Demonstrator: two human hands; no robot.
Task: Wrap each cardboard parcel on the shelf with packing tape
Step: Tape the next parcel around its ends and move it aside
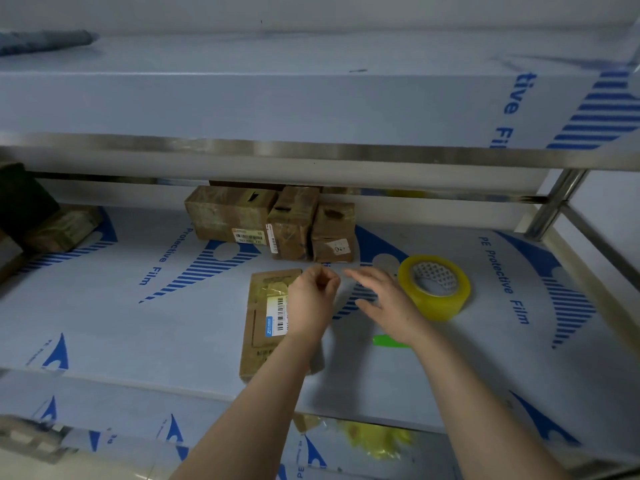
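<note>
Dim, bluish light; edges bowed, corners blurred

**Inspector:** Condition of the middle shelf?

**Assistant:** Covered in blue-printed film. One flat parcel lies near the front edge, barcode label upward, with yellowish tape across its far end.

**Inspector:** Hands?

**Assistant:** The left hand is over the parcel's right side, its fingers curled against the thumb. Whether they pinch anything cannot be made out. The right hand is just beside it, fingers straight, close to the tape roll; contact cannot be judged.

**Inspector:** Remainder?

**Assistant:** The roll lies flat. Three parcels stand touching at the back. A green object is partly hidden beneath the right wrist.
</note>
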